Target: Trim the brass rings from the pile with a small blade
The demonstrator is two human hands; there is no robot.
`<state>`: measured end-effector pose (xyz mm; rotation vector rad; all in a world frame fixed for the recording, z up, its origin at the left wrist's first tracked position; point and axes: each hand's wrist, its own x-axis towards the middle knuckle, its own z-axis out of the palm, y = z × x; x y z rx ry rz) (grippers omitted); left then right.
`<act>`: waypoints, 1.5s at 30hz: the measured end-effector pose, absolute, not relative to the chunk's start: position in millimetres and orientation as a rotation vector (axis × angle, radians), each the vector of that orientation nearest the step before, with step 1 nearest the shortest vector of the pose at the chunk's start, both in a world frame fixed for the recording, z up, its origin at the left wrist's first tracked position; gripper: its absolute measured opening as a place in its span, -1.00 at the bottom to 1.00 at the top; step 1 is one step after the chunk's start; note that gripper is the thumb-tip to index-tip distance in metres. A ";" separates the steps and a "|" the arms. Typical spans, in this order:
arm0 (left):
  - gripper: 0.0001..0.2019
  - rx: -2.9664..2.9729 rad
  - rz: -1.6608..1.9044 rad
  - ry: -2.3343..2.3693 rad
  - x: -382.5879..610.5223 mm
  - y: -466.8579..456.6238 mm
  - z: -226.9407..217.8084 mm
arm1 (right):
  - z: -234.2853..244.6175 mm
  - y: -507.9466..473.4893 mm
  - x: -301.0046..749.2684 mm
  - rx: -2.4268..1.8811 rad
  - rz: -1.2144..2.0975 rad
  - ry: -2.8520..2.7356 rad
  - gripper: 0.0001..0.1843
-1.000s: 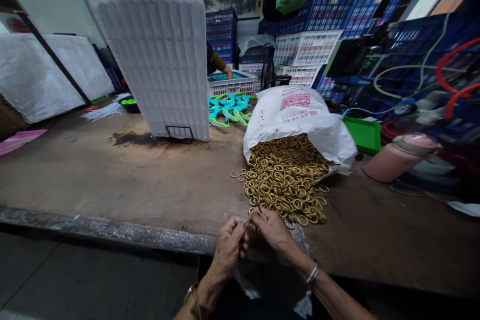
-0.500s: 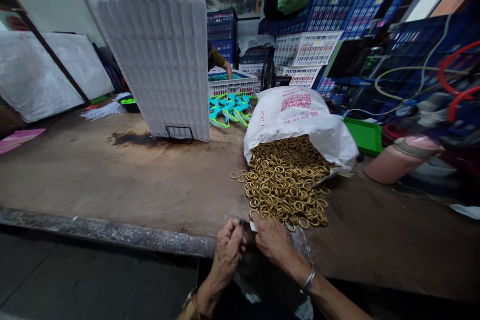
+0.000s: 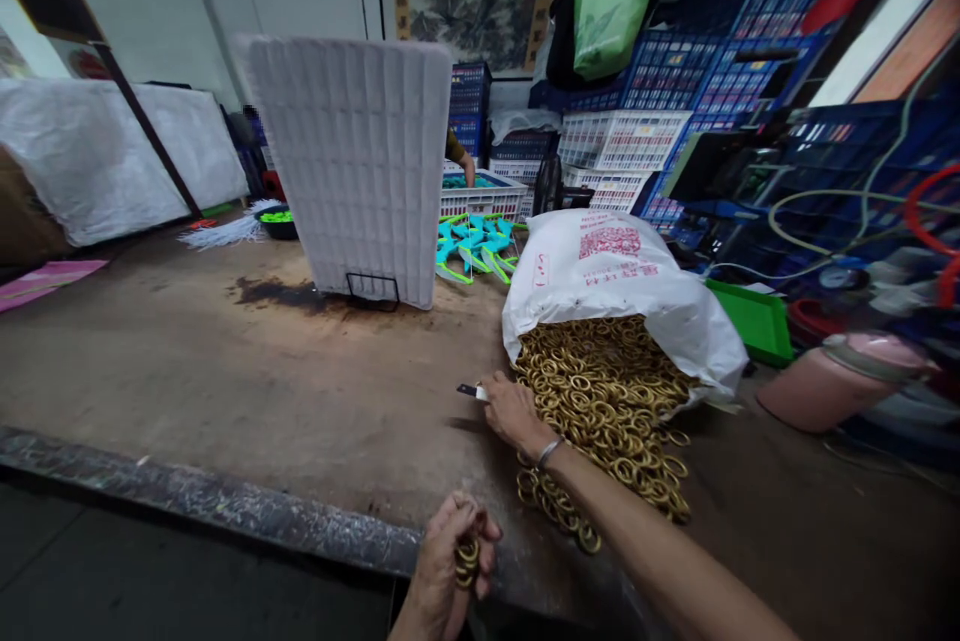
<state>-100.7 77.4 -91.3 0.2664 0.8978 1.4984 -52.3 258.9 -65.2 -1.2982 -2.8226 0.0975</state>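
Observation:
My left hand [image 3: 452, 546] is at the table's front edge, its fingers curled around several gold rings [image 3: 466, 561]. My right hand [image 3: 516, 411] is farther forward, just left of the ring pile. Its fingers pinch a small knife [image 3: 472, 391], white with a dark end pointing left over the tabletop. The pile of gold rings [image 3: 600, 396] spills from the mouth of a white printed sack [image 3: 615, 266] lying on its side. My right forearm crosses over the near part of the pile and hides some rings.
A tall white ribbed panel [image 3: 360, 171] stands upright in a wire stand [image 3: 373, 291]. Behind it lie turquoise and green pieces [image 3: 476, 246], near another person's hand [image 3: 469, 169] at a crate. A green tray [image 3: 754, 321] and a pink bottle [image 3: 840, 381] are on the right.
My right hand has moved forward from beside my left hand, carrying the knife. My left hand has turned and lowered slightly, and the rings in it now show. The camera view has shifted.

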 end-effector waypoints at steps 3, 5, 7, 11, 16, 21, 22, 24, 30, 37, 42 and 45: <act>-0.66 0.207 1.478 0.826 -103.4 81.7 -96.6 | -70.0 274.6 -69.3 -1.333 0.095 -2.845 -0.73; -0.65 0.182 1.465 0.794 -105.7 83.3 -101.1 | -72.5 282.5 -76.5 -1.358 0.099 -2.857 -0.75; -0.69 0.165 1.460 0.773 -107.8 83.8 -105.0 | -74.3 287.4 -80.7 -1.377 0.103 -2.860 -0.75; -0.68 0.205 1.458 0.752 -110.0 83.4 -110.4 | -75.9 288.9 -82.6 -1.382 0.131 -2.863 -0.72; -0.64 0.180 1.437 0.784 -109.4 85.7 -112.3 | -73.7 282.3 -81.3 -1.357 0.207 -2.858 -0.69; -0.58 0.102 1.480 0.888 -104.6 86.1 -102.6 | -70.1 272.7 -79.3 -1.260 0.368 -2.832 -0.73; -0.58 0.094 1.491 0.913 -103.6 85.4 -99.8 | -69.3 269.9 -78.3 -1.237 0.416 -2.819 -0.74; -0.60 0.138 1.524 0.986 -102.2 83.7 -94.9 | -67.2 262.1 -75.1 -1.189 0.534 -2.782 -0.77; -0.60 0.491 1.556 1.415 -100.0 81.4 -89.1 | -61.6 218.8 -40.2 -1.092 1.092 -2.587 -0.76; -0.72 0.870 1.613 1.442 -75.7 77.9 -83.5 | -66.9 167.5 12.5 -1.015 2.190 -1.553 -0.79; -0.80 1.018 1.619 1.427 -59.2 70.3 -88.8 | -62.9 153.6 35.1 -0.980 2.361 -1.470 -0.85; -0.86 1.068 1.580 1.503 -54.1 65.0 -90.6 | -61.0 147.1 46.6 -0.922 2.457 -1.465 -0.88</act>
